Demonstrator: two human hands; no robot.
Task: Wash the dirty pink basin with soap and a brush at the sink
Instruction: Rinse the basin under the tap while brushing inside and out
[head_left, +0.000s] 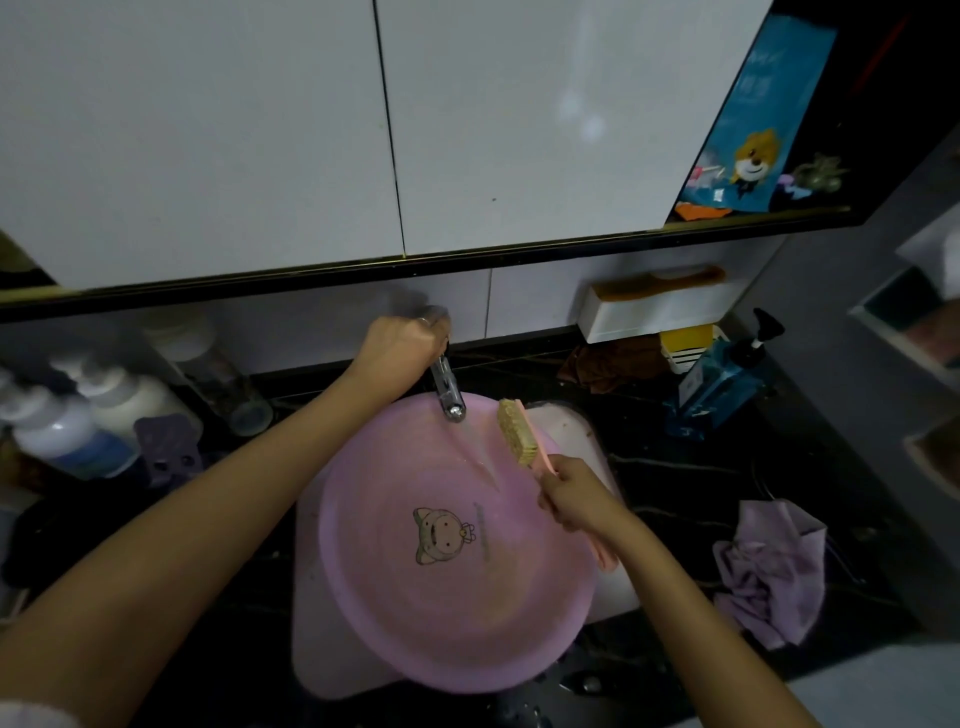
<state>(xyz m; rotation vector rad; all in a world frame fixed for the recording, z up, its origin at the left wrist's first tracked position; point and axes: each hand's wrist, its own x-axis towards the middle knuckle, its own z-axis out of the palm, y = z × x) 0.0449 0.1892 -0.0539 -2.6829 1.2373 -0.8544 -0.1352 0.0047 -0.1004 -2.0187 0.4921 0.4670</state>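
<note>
- basin (467, 623) is seated in the sink (306, 623), mid-worktop.
- tap (449, 392) is grasped at its top by the left hand (402, 340); water is poured onto the basin's far side.
- brush (517, 431) is gripped by the right hand (574, 493), bristles beside the stream.

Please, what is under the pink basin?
The pink basin sits in the white sink, whose rim shows at its left and right. The sink's bottom and drain are covered by the basin and cannot be seen.
</note>
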